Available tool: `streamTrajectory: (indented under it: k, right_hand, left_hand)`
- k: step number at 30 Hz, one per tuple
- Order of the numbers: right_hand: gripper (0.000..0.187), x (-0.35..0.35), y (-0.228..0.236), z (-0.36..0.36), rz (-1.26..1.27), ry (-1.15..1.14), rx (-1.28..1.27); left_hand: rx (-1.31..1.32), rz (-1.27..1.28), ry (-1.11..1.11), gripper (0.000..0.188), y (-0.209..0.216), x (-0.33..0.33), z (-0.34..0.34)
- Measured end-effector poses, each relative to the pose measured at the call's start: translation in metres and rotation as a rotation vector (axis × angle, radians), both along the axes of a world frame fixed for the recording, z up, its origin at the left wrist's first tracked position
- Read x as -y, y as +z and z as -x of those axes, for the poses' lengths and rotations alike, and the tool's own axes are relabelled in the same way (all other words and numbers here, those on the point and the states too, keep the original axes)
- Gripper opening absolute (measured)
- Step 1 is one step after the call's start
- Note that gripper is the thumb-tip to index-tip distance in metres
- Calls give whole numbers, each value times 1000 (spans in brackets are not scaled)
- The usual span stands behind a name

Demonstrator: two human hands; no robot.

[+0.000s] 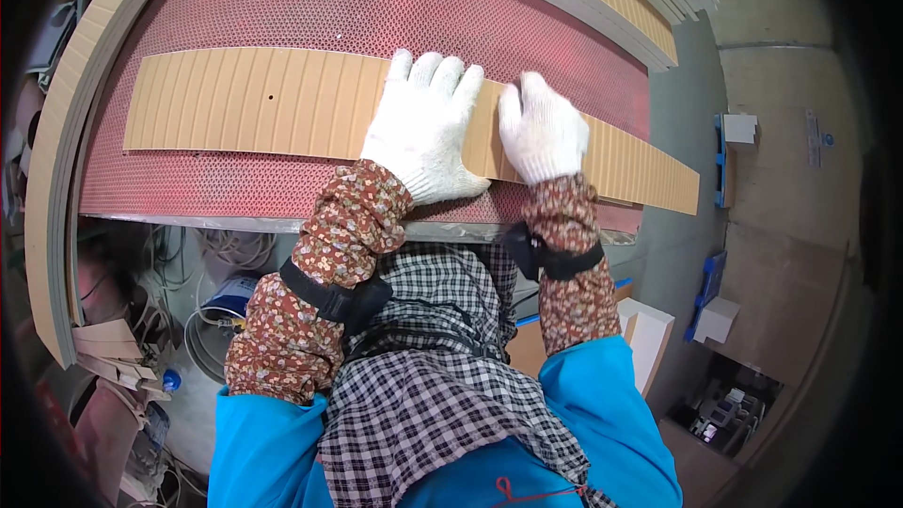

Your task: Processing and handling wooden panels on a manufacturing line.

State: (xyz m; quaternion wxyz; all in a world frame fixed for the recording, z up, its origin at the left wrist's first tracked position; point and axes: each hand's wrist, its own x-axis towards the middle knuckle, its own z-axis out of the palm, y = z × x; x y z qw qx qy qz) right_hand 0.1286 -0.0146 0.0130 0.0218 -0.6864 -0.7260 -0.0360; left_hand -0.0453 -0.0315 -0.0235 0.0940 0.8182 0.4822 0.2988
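Across a red textured mat (310,14) lies a long tan panel (235,99) with crosswise grooves and a small dark hole toward its left part. My left hand (421,127), in a white knit glove, presses flat on its middle, fingers stretched out and thumb apart near the lower edge. Just to the right, my right hand (546,132), gloved alike, rests over the panel with its fingers curled in. Whatever those fingers may hold is hidden. The panel's right end sticks out past the mat.
Stacked grooved panels (56,160) border the mat on the left, and more stacked panels (602,0) lie at the far right. Below the table's front edge (235,223) stand a blue-and-white bucket (230,301) and coiled cables (240,246). White boxes (741,128) are on the right.
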Motion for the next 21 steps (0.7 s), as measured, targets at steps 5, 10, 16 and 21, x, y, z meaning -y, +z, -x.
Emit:
streamTrajectory:
  k: [5, 10, 16, 21]
  right_hand:
    - [36, -21, 0, 0, 40, -36, -52]
    - [27, 30, 2, 5, 13, -30, -124]
    - [23, 87, 6, 2, -36, 34, -122]
    - [21, 52, 4, 1, -54, 47, -126]
  left_hand:
    - [-10, 44, -23, 103, 1, 0, 2]
    - [-3, 13, -9, 102, 3, 1, 2]
    - [30, 51, -24, 100, 3, 0, 1]
    - [19, 20, -11, 98, 4, -1, 2]
